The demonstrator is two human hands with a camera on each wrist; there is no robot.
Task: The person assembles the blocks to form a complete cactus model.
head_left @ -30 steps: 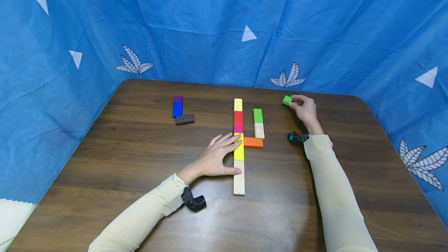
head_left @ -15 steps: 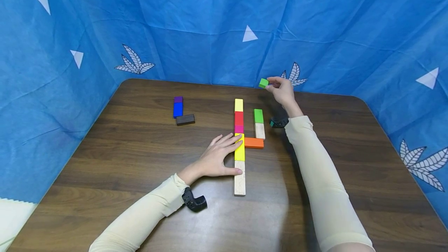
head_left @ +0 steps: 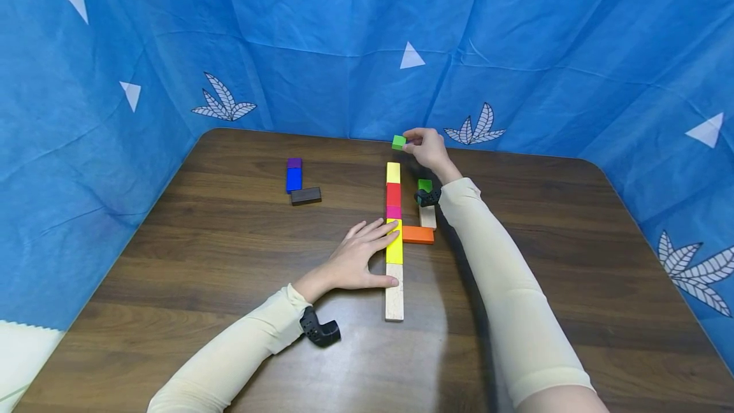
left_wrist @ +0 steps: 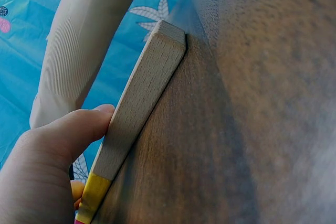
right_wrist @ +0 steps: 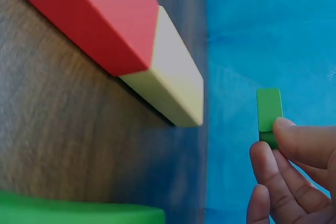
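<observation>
A row of straight-edged, rectangular blocks runs away from the person across the dark, wood-grained table (head_left: 172, 241): a long pale wooden block (head_left: 394, 301) with visible grain, a bright yellow block (head_left: 394, 250), a magenta block (head_left: 394, 213), a smooth red block (head_left: 393, 194) and a pale yellow block (head_left: 392, 172). An orange oblong block (head_left: 418, 235) sticks out from the right of the yellow one; a short pale wooden block (head_left: 427, 217) and a flat green block (head_left: 425, 184) lead away from its outer end. To the left lie a purple block (head_left: 294, 162), a blue block (head_left: 294, 180) and a dark brown oblong block (head_left: 306, 196). Wrinkled blue cloth (head_left: 321, 50) hangs behind.

Since a second ago, the right hand (head_left: 427, 148) has swung leftward from the table's right side and now carries a small green block (head_left: 399, 143) just beyond the row's far end, apart from the pale yellow block. The left hand (head_left: 355, 260) has stayed put.

The right thumb and fingers pinch the small green block by one end. The left hand is spread, fingertips resting on the yellow block and thumb touching the long pale wooden block.
</observation>
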